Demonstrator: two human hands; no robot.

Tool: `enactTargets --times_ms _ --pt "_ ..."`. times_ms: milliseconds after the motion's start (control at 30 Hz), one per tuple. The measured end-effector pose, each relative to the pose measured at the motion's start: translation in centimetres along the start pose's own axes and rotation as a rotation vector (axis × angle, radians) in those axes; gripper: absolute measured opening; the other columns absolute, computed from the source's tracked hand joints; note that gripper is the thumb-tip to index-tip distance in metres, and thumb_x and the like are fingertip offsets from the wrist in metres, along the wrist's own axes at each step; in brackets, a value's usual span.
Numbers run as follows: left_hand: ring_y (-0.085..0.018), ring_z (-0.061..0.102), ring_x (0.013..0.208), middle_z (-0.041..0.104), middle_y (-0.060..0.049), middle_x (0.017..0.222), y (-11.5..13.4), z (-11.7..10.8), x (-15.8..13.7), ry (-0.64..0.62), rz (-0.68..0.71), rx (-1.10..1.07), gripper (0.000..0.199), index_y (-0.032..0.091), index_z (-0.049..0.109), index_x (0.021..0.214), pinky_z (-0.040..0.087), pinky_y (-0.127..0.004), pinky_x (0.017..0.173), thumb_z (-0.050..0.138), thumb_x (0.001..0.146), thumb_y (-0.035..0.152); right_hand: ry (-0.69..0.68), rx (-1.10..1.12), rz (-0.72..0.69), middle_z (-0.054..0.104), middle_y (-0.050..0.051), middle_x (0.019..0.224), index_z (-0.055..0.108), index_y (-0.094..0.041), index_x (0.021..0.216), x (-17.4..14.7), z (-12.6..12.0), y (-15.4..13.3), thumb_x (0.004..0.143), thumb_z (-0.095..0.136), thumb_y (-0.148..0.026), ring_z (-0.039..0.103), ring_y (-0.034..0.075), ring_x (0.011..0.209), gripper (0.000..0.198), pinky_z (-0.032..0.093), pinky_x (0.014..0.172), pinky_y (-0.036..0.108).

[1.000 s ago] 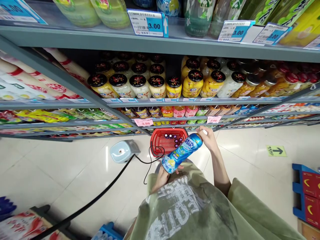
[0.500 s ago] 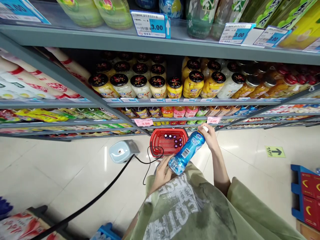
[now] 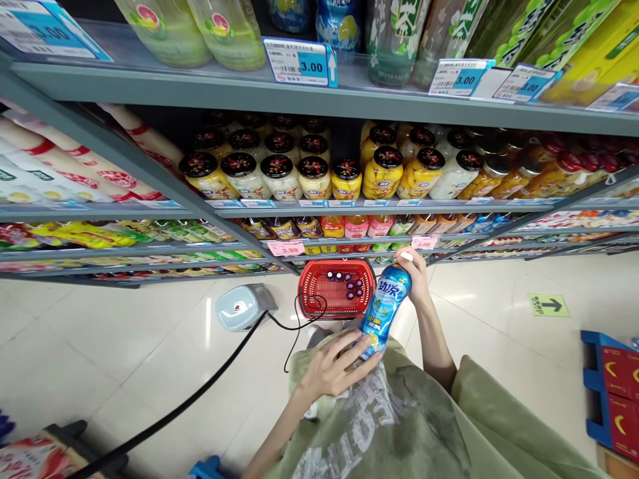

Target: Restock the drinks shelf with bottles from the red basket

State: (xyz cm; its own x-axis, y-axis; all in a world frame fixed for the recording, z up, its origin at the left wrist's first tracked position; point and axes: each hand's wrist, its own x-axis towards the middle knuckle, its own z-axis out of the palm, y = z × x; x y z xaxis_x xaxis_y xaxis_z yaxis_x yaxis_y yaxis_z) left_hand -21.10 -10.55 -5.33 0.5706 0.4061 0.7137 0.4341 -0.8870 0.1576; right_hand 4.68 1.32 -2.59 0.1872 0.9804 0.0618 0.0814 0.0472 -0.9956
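Observation:
A blue drink bottle [image 3: 385, 303] with a white cap is held tilted in front of my shirt, its printed label facing up. My right hand [image 3: 415, 271] grips its top at the cap and neck. My left hand [image 3: 335, 364] lies across the lower end, fingers spread over the label and touching it. Just beyond the bottle, a red shopping basket [image 3: 305, 286] stands on the floor by the shelf, with several small dark purple-capped and white-capped items inside.
A grey-blue bin-like object [image 3: 240, 307] stands left of the basket, with a black cable [image 3: 200, 392] running past it. Shelves ahead hold jars of preserved fruit [image 3: 383, 174], bottles and pink price tags [image 3: 285, 248]. Red boxes [image 3: 619, 392] sit on a blue pallet at right.
The bottle has turned from its barcode side to its front label and stands more upright. My left hand has moved from under its base onto the front of its lower end.

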Motion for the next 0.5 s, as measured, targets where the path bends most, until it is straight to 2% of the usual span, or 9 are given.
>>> enactTargets --times_ms 100,200,267,400,500 --pt "-0.023 0.063 0.126 0.075 -0.004 0.121 -0.2 0.4 -0.8 0.0 -0.022 -0.052 0.041 0.033 0.074 0.126 0.055 -0.033 0.106 0.064 0.094 0.009 -0.007 -0.018 0.006 0.054 0.0 0.075 0.06 -0.021 0.076 0.0 -0.1 -0.4 0.082 0.066 -0.041 0.046 0.016 0.068 0.022 0.037 0.066 0.03" --pt "-0.024 0.062 0.128 0.074 -0.005 0.124 -0.1 1.6 -2.0 0.045 -0.122 -0.202 0.046 0.033 0.072 0.13 0.058 -0.035 0.104 0.07 0.091 0.008 -0.013 -0.071 0.02 0.051 -0.001 0.071 0.057 -0.022 0.073 -0.1 -0.4 -0.6 0.081 0.065 -0.044 0.045 0.016 0.065 0.025 0.036 0.064 0.031" --pt "-0.025 0.064 0.126 0.071 -0.006 0.128 0.0 2.6 -2.7 0.141 -0.236 -0.318 0.047 0.033 0.072 0.13 0.061 -0.037 0.099 0.07 0.091 0.007 -0.036 -0.075 0.045 0.052 0.0 0.07 0.056 -0.022 0.072 -0.2 -0.8 -0.7 0.08 0.065 -0.048 0.045 0.016 0.063 0.029 0.036 0.062 0.031" --pt "-0.02 0.071 0.114 0.071 -0.008 0.126 0.1 4.4 -3.7 0.41 -0.515 -0.571 0.042 0.028 0.069 0.129 0.062 -0.033 0.09 0.055 0.097 0.005 -0.092 -0.067 0.031 0.053 0.0 0.064 0.057 -0.023 0.069 -0.4 -1.2 -1.3 0.078 0.068 -0.055 0.046 0.017 0.06 0.035 0.036 0.059 0.031" --pt "-0.021 0.074 0.107 0.073 -0.01 0.118 0.1 5.3 -4.5 0.417 -0.813 -0.685 0.032 0.024 0.063 0.131 0.063 -0.033 0.089 0.062 0.099 0.023 -0.052 -0.04 0.011 0.051 -0.001 0.059 0.054 -0.023 0.066 -0.3 -0.6 -2.0 0.08 0.072 -0.056 0.043 0.015 0.056 0.039 0.034 0.057 0.031"
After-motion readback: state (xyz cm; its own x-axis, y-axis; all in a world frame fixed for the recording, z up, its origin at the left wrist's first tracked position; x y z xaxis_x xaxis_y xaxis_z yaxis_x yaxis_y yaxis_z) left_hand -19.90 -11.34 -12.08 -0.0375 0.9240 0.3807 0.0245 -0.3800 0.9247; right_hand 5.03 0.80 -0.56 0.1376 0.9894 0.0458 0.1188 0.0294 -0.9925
